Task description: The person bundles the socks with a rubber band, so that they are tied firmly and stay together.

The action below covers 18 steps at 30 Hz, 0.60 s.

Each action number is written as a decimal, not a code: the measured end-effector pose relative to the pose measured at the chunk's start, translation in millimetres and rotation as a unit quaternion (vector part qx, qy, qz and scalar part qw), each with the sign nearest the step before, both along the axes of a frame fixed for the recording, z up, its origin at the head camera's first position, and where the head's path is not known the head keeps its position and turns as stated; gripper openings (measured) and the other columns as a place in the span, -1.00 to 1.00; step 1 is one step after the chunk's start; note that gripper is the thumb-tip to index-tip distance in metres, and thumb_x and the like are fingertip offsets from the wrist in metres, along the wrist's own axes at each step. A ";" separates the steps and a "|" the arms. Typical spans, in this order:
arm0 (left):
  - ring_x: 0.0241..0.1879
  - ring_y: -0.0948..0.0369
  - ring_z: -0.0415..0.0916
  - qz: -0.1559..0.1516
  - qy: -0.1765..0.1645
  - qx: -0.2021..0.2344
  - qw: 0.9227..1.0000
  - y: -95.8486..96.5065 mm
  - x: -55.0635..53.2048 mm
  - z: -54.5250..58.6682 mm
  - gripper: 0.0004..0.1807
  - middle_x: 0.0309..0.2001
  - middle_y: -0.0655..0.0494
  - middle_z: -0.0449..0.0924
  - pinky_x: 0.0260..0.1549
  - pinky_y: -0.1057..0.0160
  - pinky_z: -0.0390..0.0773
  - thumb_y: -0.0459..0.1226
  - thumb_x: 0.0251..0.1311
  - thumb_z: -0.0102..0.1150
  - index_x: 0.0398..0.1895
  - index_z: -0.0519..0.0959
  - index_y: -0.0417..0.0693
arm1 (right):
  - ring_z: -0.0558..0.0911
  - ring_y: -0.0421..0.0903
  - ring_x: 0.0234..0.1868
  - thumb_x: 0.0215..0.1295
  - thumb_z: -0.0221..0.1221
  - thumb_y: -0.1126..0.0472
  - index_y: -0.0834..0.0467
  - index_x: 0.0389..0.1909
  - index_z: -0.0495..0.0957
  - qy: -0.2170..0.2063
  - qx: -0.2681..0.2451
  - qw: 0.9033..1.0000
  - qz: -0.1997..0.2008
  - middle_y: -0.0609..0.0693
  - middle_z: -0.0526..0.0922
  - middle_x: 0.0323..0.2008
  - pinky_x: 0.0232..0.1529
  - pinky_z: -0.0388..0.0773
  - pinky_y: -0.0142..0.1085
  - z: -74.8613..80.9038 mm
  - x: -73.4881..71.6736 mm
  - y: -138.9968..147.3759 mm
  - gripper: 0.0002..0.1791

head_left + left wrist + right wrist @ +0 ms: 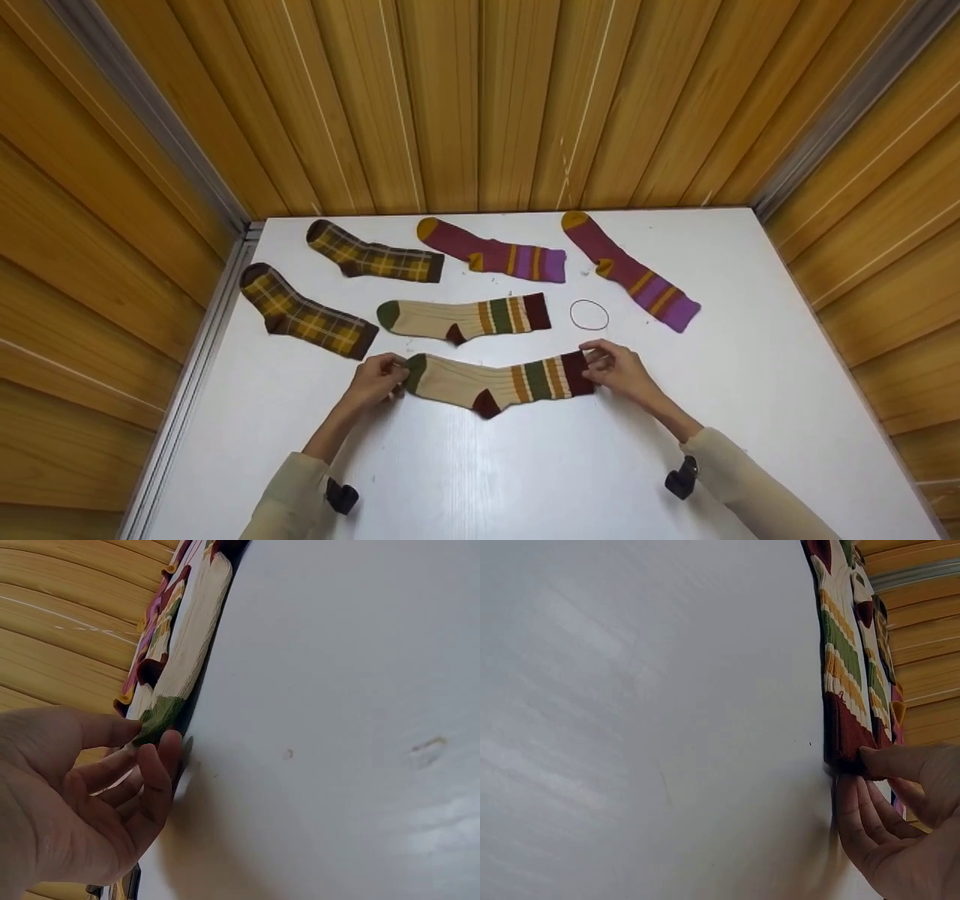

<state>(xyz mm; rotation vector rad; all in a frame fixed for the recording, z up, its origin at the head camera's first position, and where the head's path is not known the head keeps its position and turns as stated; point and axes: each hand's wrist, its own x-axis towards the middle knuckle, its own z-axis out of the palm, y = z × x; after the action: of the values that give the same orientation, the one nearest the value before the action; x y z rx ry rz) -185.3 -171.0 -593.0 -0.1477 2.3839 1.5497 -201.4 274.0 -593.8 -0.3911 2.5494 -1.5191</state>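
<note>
A beige sock [457,382] with a green toe, maroon heel and striped leg lies stretched sideways between both hands. My left hand [377,379] pinches its green toe [160,718] between thumb and fingers. At the other end, my right hand [619,369] pinches the maroon cuff [847,731], thumb on top and fingertips beneath. Just behind lies a matching beige sock [427,319], flat and pointing the same way.
Two plaid socks [375,260] lie at the left. Toward the back are a magenta sock [465,246] and another magenta sock [626,268] lying slanted. A thin dark ring [589,315] rests on the white table [465,480]. Wooden walls [480,105] enclose the table's back and sides.
</note>
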 end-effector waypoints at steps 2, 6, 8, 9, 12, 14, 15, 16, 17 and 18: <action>-0.44 0.18 0.58 0.002 0.012 -0.002 1.000 -0.3 -1.0 2.7 -0.78 -0.35 -0.05 0.63 -0.53 0.30 0.52 -0.41 0.33 0.15 -0.02 0.63 -0.32 | 0.73 0.25 -0.17 0.19 0.36 0.48 0.46 0.10 0.53 0.010 0.010 1.000 0.006 0.40 0.68 -0.14 -0.24 0.64 -0.43 0.3 -0.4 0.4 -0.55; -0.36 0.14 0.56 0.023 0.045 0.006 0.999 -4.7 -5.9 8.1 -0.82 -0.34 -0.04 0.63 -0.45 0.28 0.58 -0.46 0.30 0.18 -0.07 0.65 -0.34 | 0.72 0.31 -0.19 0.22 0.30 0.52 0.52 0.09 0.51 0.020 0.023 0.999 0.019 0.47 0.66 -0.14 -0.35 0.65 -0.42 3.7 -2.1 0.5 -0.59; -0.34 0.13 0.56 0.039 0.058 0.017 0.997 -7.8 -10.0 10.4 -0.82 -0.33 -0.07 0.63 -0.42 0.28 0.59 -0.47 0.30 0.19 -0.07 0.65 -0.35 | 0.72 0.34 -0.21 0.23 0.26 0.55 0.55 0.08 0.51 0.020 0.023 0.999 0.019 0.50 0.65 -0.15 -0.40 0.67 -0.37 11.1 -3.5 -1.2 -0.61; -0.34 0.13 0.56 0.047 0.064 0.023 0.997 -9.3 -12.4 11.6 -0.81 -0.33 -0.10 0.64 -0.41 0.28 0.59 -0.48 0.29 0.19 -0.07 0.65 -0.36 | 0.72 0.36 -0.21 0.23 0.26 0.57 0.55 0.07 0.51 0.020 0.021 0.999 0.017 0.51 0.65 -0.16 -0.41 0.69 -0.31 16.8 -4.2 -2.6 -0.63; -0.33 0.14 0.57 0.069 0.071 0.042 0.994 -13.4 -18.9 13.8 -0.79 -0.27 -0.18 0.66 -0.38 0.28 0.61 -0.49 0.28 0.17 -0.05 0.64 -0.37 | 0.72 0.37 -0.22 0.26 0.24 0.56 0.57 0.05 0.51 0.015 0.019 1.000 0.016 0.53 0.64 -0.17 -0.39 0.73 -0.13 35.8 -6.8 -8.3 -0.66; -0.32 0.15 0.58 0.083 0.070 0.046 0.993 -15.7 -24.0 14.9 -0.77 -0.23 -0.19 0.66 -0.37 0.28 0.62 -0.48 0.30 0.17 -0.01 0.63 -0.38 | 0.72 0.39 -0.21 0.28 0.22 0.54 0.58 0.06 0.51 0.005 0.018 1.000 0.020 0.54 0.64 -0.16 -0.37 0.73 -0.06 44.4 -11.0 -11.9 -0.66; -0.31 0.14 0.59 0.093 0.070 0.045 0.992 -16.8 -27.2 14.8 -0.76 -0.22 -0.19 0.66 -0.37 0.27 0.63 -0.48 0.31 0.16 0.01 0.63 -0.37 | 0.72 0.38 -0.21 0.30 0.22 0.52 0.58 0.08 0.50 0.000 0.020 1.000 0.023 0.54 0.64 -0.15 -0.36 0.73 -0.07 42.2 -15.8 -11.8 -0.65; -0.32 0.16 0.58 0.100 0.070 0.044 0.992 -17.7 -30.2 15.2 -0.75 -0.21 -0.17 0.65 -0.37 0.28 0.63 -0.47 0.32 0.16 0.03 0.62 -0.37 | 0.72 0.36 -0.21 0.31 0.22 0.50 0.57 0.10 0.50 -0.005 0.021 0.999 0.025 0.52 0.65 -0.14 -0.36 0.73 -0.12 38.7 -20.9 -11.4 -0.64; -0.32 0.19 0.56 0.106 0.071 0.043 0.991 -18.4 -33.3 16.0 -0.73 -0.20 -0.16 0.65 -0.37 0.29 0.62 -0.46 0.33 0.16 0.05 0.61 -0.37 | 0.73 0.34 -0.23 0.32 0.22 0.48 0.57 0.11 0.51 -0.007 0.024 0.999 0.024 0.51 0.66 -0.14 -0.38 0.73 -0.19 33.9 -26.5 -11.1 -0.63; -0.33 0.21 0.55 0.111 0.073 0.039 0.990 -19.0 -36.5 17.0 -0.72 -0.20 -0.15 0.64 -0.37 0.31 0.62 -0.45 0.34 0.16 0.07 0.60 -0.38 | 0.74 0.30 -0.24 0.33 0.22 0.46 0.55 0.12 0.51 -0.008 0.030 0.999 0.024 0.49 0.68 -0.14 -0.39 0.71 -0.27 27.9 -32.4 -10.8 -0.62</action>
<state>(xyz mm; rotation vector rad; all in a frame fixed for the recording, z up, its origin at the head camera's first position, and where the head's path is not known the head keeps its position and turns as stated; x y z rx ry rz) -221.8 -190.0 -576.0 -0.3002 2.4838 1.8097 -233.8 263.2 -565.9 -0.4271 2.5486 -1.4202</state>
